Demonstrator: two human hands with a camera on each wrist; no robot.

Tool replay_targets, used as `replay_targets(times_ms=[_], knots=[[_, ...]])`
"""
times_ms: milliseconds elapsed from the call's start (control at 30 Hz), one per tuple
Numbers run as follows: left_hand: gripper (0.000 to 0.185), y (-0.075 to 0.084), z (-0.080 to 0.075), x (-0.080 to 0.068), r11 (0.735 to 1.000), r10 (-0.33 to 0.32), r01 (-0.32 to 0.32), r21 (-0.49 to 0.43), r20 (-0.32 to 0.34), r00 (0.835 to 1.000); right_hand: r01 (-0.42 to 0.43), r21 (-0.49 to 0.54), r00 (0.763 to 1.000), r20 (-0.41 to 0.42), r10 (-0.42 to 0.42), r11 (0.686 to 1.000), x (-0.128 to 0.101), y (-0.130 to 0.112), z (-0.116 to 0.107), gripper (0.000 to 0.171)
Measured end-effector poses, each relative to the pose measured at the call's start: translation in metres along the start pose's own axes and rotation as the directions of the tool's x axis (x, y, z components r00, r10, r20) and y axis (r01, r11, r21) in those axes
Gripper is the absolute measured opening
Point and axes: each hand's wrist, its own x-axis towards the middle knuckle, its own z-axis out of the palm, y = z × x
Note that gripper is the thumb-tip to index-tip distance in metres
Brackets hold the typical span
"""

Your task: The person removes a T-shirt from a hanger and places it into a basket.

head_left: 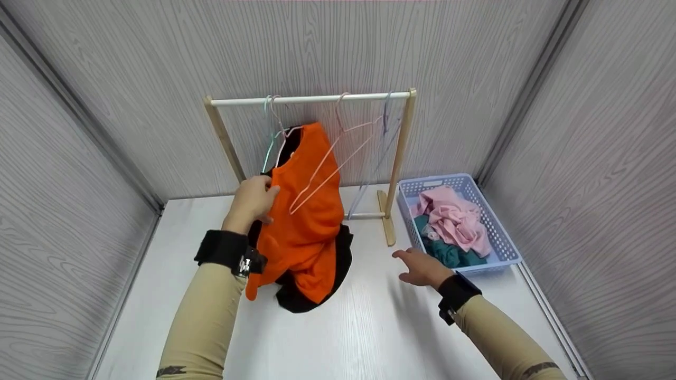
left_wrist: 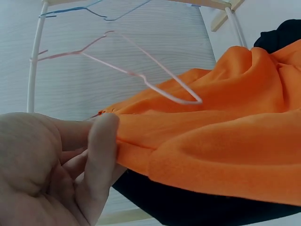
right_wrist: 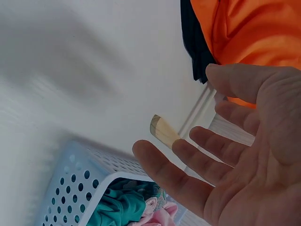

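An orange top (head_left: 306,227) hangs on a pink hanger (head_left: 280,150) at the left part of the rail, its lower part draping onto the white surface. My left hand (head_left: 252,200) pinches the top's shoulder edge between thumb and fingers; the left wrist view shows the thumb (left_wrist: 102,146) over the orange cloth. Behind it hangs a black garment (head_left: 344,248), mostly hidden. My right hand (head_left: 421,267) hovers beside the basket, holding nothing, and in the right wrist view its fingers (right_wrist: 171,176) are spread and loosely bent.
The clothes rack has a white rail (head_left: 311,98) and wooden legs (head_left: 400,153). A bare pink hanger (head_left: 317,182) and a purple hanger (head_left: 376,169) hang toward its right. The blue perforated basket (head_left: 504,248) at right holds pink cloth (head_left: 457,221) and dark green cloth (head_left: 446,253). Grey walls surround the surface.
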Motion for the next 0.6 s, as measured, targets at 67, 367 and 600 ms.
replay_targets(times_ms=[67, 367, 600], knots=[[0.037, 0.001, 0.001, 0.002, 1.0, 0.009, -0.009, 0.007, -0.025, 1.0, 0.01, -0.013, 1.0, -0.003, -0.01, 1.0, 0.001, 0.0, 0.003, 0.051], [0.031, 0.003, 0.003, 0.004, 0.999, 0.048, -0.043, 0.03, -0.205, 0.978, -0.025, -0.013, 1.0, 0.011, 0.026, 1.0, 0.0, 0.0, 0.01, 0.053], [0.026, 0.011, -0.008, -0.003, 0.998, 0.068, -0.062, 0.028, -0.314, 0.947, -0.041, -0.002, 0.998, 0.037, 0.041, 0.999, -0.002, 0.0, 0.01, 0.052]])
